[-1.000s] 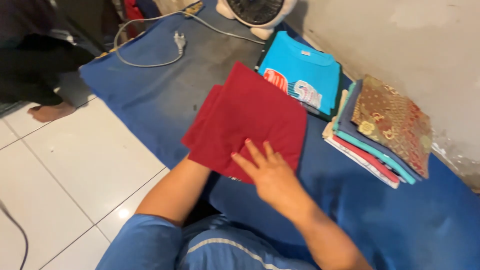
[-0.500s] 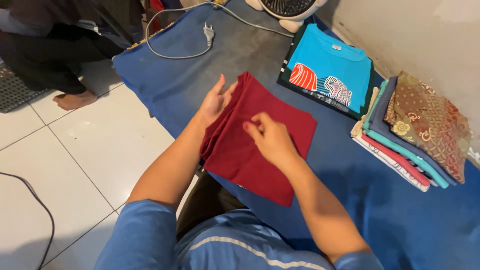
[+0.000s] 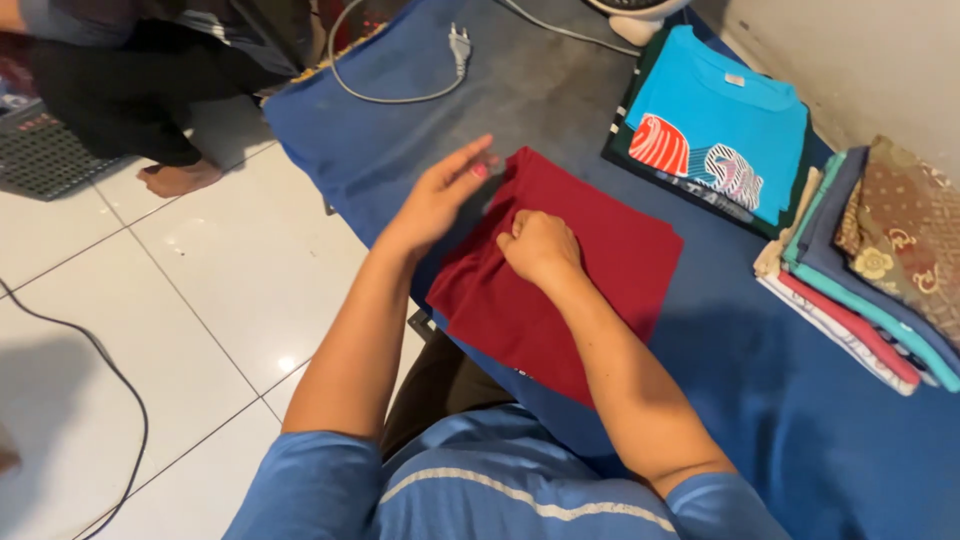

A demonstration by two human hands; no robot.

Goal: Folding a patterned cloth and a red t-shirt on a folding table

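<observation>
At nine o'clock a seated person's dark-trousered leg and bare foot rested on the white tiled floor. The left hand lay flat, fingers stretched out and together, along the ten-o'clock edge of the folded dark red garment, holding nothing. That garment sat mid-picture on the blue padded mat. The right hand was curled with its fingers pinched on a ridge of the red cloth near its centre. To fold it well, I judge the flat hand should pin the edge while the pinching hand draws the cloth taut, smoothing creases before pressing. At twelve o'clock lay a white plug on its cord. At two o'clock lay a folded bright blue shirt; at three o'clock a stack of folded clothes. No containers were visible.
</observation>
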